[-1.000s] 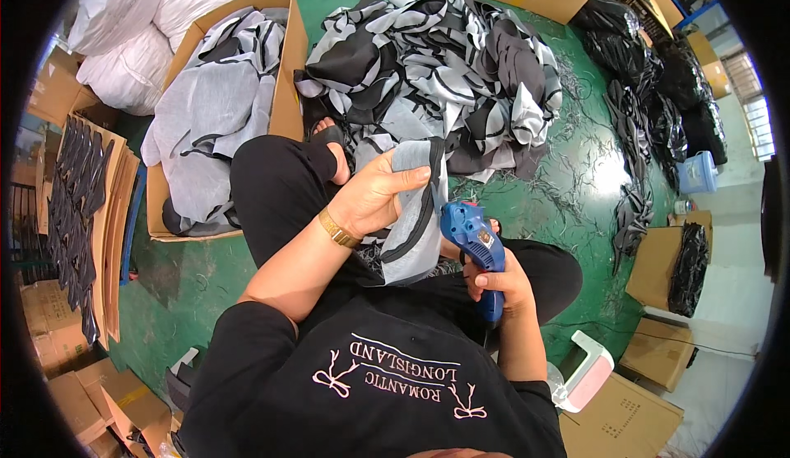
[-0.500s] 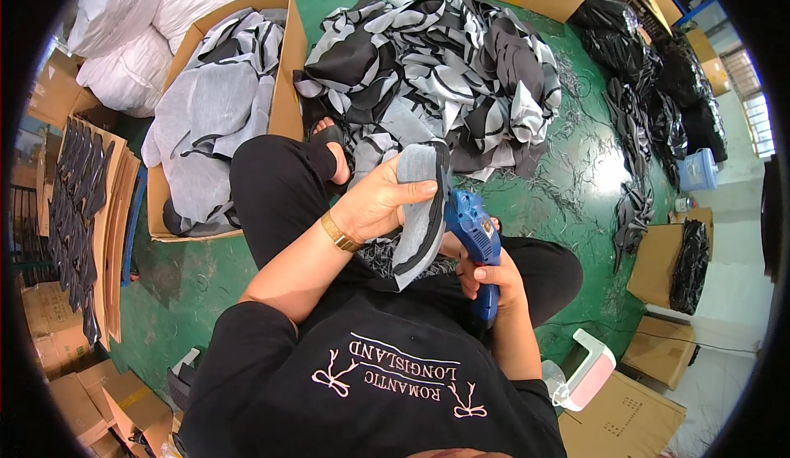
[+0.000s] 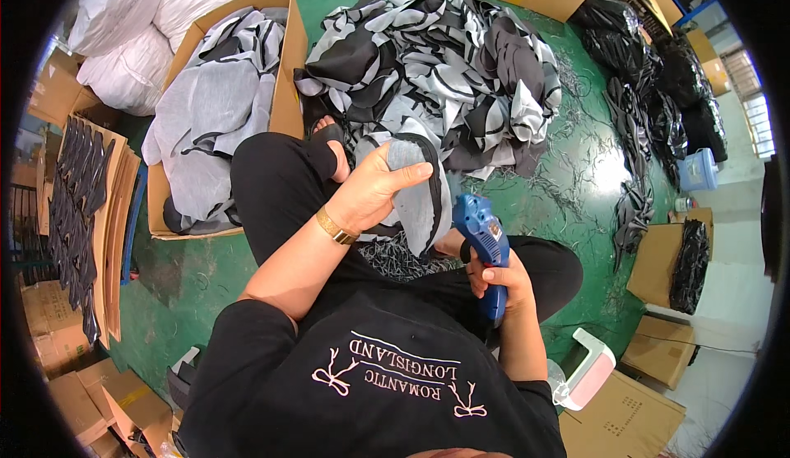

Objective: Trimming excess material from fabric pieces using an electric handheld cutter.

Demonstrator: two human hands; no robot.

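Note:
My left hand pinches a curved piece of grey fabric with a black band along it, thumb on top. The piece hangs over my lap. Wrapped round the handle of a blue hand-held power tool, my right hand holds it just right of the fabric, its head pointing up and away from me. A narrow gap seems to separate tool and fabric; the tool's working tip is blurred. Beyond my hands lies a big heap of grey and black fabric pieces on the floor.
At the left stands a cardboard box full of grey fabric pieces. Thin dark trimmings lie between my legs and scatter across the green floor. White sacks and black plastic bags line the sides.
The fabric piece has turned in my left hand and now shows a broader grey face. The blue tool has moved slightly right and toward me, away from the fabric's edge.

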